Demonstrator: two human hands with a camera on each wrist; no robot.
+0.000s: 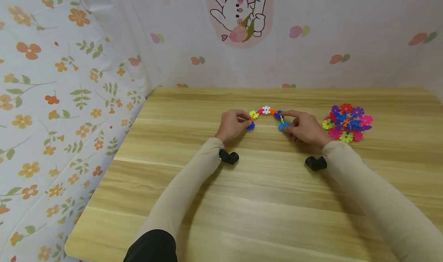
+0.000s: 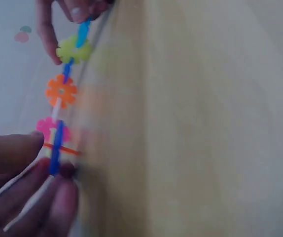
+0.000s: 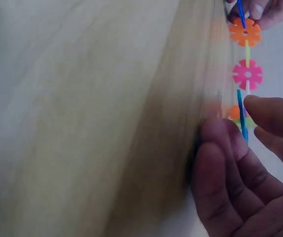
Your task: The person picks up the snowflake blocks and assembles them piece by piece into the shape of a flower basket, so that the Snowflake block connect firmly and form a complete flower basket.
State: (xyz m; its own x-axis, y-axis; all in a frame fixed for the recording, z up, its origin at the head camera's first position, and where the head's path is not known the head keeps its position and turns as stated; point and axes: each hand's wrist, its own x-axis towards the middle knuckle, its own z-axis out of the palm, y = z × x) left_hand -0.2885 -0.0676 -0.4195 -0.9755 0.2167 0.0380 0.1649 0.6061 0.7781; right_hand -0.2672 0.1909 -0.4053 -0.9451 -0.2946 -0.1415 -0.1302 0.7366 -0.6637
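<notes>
A chain of notched plastic snowflake discs curves in an arch between the two hands, with a white disc (image 1: 266, 110) at its far middle. My left hand (image 1: 232, 124) pinches the dark blue disc (image 1: 250, 126) at the left end, seen edge-on in the left wrist view. At the other end, my right hand (image 1: 304, 126) holds a light blue disc (image 1: 283, 125) between thumb and fingers. Its index finger reaches over the chain near another dark blue disc. Yellow, pink and orange discs (image 2: 61, 91) link the parts between.
A pile of loose, multicoloured snowflake discs (image 1: 346, 122) lies on the wooden table (image 1: 263, 208) to the right of the right hand. Behind the table hangs a printed cloth (image 1: 311, 54), with a flowered one on the left. Black camera mounts (image 1: 229, 157) sit at both wrists.
</notes>
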